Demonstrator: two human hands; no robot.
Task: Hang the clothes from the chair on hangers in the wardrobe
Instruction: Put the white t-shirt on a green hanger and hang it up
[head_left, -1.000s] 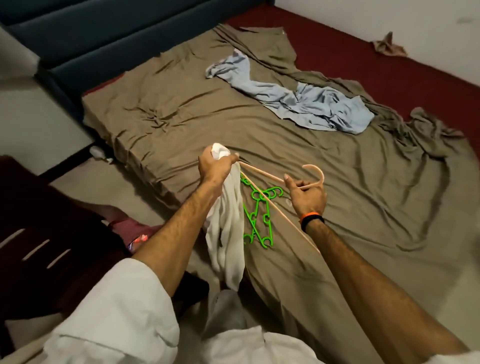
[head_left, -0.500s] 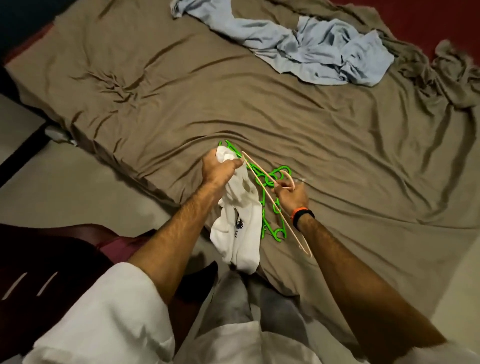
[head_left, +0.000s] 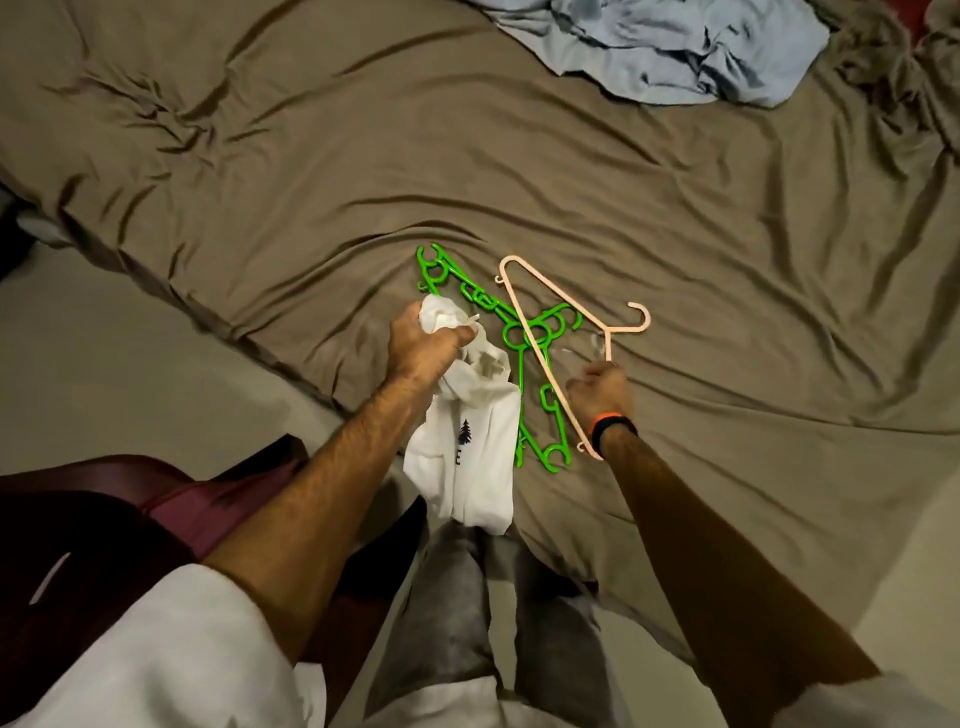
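The bed (head_left: 519, 171) fills the view, a blue cloth (head_left: 691, 52) crumpled at its far edge and part of the chair (head_left: 104, 519) at lower left. The shirt (head_left: 467, 447), white, soft and light, hangs limp from the left hand (head_left: 426, 345), whose grip is bunched round the collar end; it will sag wherever unsupported, so opening the neck is the way in. The stiff, light pink hanger (head_left: 545, 332) now lies flat on the bed across the green hangers (head_left: 524, 332), best held at its hook. A second ago the right hand (head_left: 602, 389) held it up; now, fingers curled, its grip looks off the hanger, though blur leaves that uncertain.
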